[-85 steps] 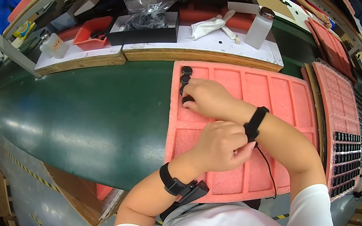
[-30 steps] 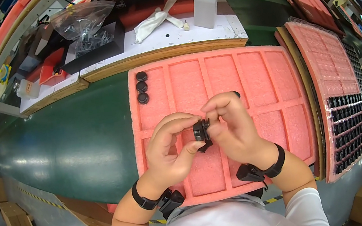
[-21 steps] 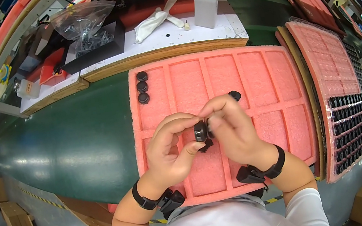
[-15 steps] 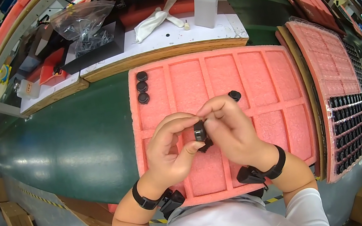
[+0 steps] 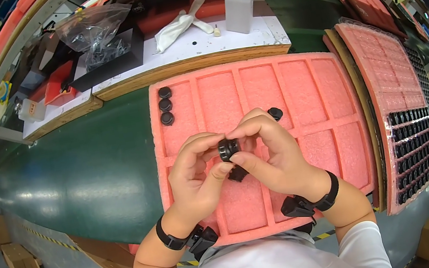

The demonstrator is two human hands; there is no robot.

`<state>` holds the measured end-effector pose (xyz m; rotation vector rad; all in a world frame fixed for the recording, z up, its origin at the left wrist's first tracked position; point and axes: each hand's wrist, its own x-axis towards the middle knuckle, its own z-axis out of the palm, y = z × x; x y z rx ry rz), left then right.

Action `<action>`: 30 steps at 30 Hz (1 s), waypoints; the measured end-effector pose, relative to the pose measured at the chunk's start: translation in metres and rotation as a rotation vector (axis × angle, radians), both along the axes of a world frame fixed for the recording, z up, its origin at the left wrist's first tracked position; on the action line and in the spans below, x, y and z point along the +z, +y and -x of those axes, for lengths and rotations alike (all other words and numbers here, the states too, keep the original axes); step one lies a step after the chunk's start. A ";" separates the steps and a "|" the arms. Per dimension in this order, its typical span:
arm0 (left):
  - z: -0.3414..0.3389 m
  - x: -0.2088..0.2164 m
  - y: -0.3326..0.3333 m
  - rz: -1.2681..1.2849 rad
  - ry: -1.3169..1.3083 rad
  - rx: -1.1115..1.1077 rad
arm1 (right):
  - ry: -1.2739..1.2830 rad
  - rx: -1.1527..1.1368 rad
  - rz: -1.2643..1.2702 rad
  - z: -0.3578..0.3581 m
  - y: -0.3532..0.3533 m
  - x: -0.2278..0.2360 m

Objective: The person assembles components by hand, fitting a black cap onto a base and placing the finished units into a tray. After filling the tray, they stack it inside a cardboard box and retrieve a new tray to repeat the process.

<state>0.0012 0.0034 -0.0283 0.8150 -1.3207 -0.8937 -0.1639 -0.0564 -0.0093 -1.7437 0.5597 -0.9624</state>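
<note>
So, L hand (image 5: 194,178), R hand (image 5: 277,158): fingertips pinch blk rnd part (image 5: 225,151)
Far-left pocket (image 5: 184,125): 3 pcs (image 5: 165,105) in
Prob undone: that + far-mid pc (image 5: 275,114)

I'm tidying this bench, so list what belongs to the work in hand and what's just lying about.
Likely in use:
black round part, between left hand and right hand
pink foam tray beneath
three black parts in its far-left compartment

Probably lying about:
white cloth
translucent bottle
red bin
</note>
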 end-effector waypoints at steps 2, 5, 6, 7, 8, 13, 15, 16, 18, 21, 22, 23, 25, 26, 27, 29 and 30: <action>0.000 0.001 0.001 -0.099 0.079 -0.033 | -0.037 -0.016 0.103 -0.002 -0.001 -0.001; 0.000 -0.001 -0.001 -0.092 0.089 -0.052 | -0.044 -0.029 0.157 -0.002 -0.002 -0.001; 0.000 -0.002 -0.002 -0.088 0.093 -0.058 | -0.034 -0.026 0.157 -0.002 -0.002 0.000; 0.001 -0.002 -0.003 -0.087 0.094 -0.065 | -0.023 -0.024 0.158 -0.001 -0.003 0.000; 0.002 -0.003 -0.003 -0.108 0.112 -0.061 | -0.021 -0.032 0.160 0.001 -0.004 0.002; -0.001 -0.010 -0.010 -0.222 0.143 -0.022 | 0.089 -0.037 0.091 0.016 -0.025 0.008; -0.001 -0.012 -0.014 -0.255 0.146 -0.015 | 0.174 -0.110 0.089 0.033 -0.039 0.009; 0.000 -0.012 -0.016 -0.302 0.177 -0.011 | 0.388 -0.199 0.210 0.043 -0.045 0.007; 0.002 -0.011 -0.018 -0.394 0.238 -0.006 | 0.608 -0.300 0.334 0.050 -0.052 0.002; 0.006 -0.014 -0.021 -0.385 0.238 0.007 | 0.943 -0.374 0.417 0.066 -0.057 -0.013; 0.008 -0.015 -0.022 -0.381 0.240 0.013 | 0.986 -0.347 0.393 0.067 -0.061 -0.024; 0.006 -0.017 -0.022 -0.374 0.248 -0.027 | 1.025 -0.318 0.366 0.064 -0.066 -0.034; 0.000 -0.023 -0.022 -0.368 0.208 0.028 | 1.018 -0.301 0.355 0.059 -0.069 -0.036; -0.002 -0.024 -0.022 -0.356 0.216 -0.019 | 0.991 -0.303 0.351 0.057 -0.068 -0.033; -0.002 -0.025 -0.022 -0.349 0.191 0.007 | 0.962 -0.306 0.347 0.057 -0.068 -0.029; -0.005 -0.027 -0.023 -0.324 0.165 0.016 | 0.894 -0.300 0.286 0.052 -0.066 -0.020; -0.005 -0.029 -0.025 -0.320 0.144 0.019 | 0.902 -0.334 0.288 0.055 -0.060 -0.015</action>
